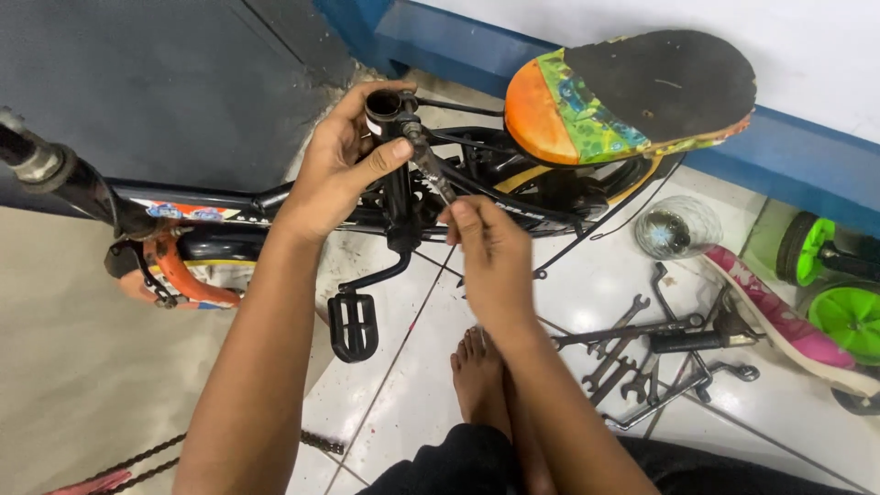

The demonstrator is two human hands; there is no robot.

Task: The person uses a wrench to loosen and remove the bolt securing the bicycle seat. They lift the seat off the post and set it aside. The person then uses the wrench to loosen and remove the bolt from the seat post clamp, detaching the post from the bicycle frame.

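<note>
A small black bicycle frame (215,197) lies across the view. My left hand (337,165) is wrapped around the open top of its seat tube (382,105), thumb pressed near the clamp. My right hand (484,247) pinches the lower end of a dark tool or bolt (429,165) that runs up to the clamp. A worn saddle (632,92) in orange, green and black sits just right of the tube. A black pedal (354,325) hangs below on its crank.
Several spanners (632,362) lie on the white tiles at the right, beside a pink sandal (779,316), a clear round object (678,227) and green wheels (843,316). My bare foot (477,371) rests on the tiles. A loose chain (137,463) lies bottom left. A blue ledge (797,156) runs behind.
</note>
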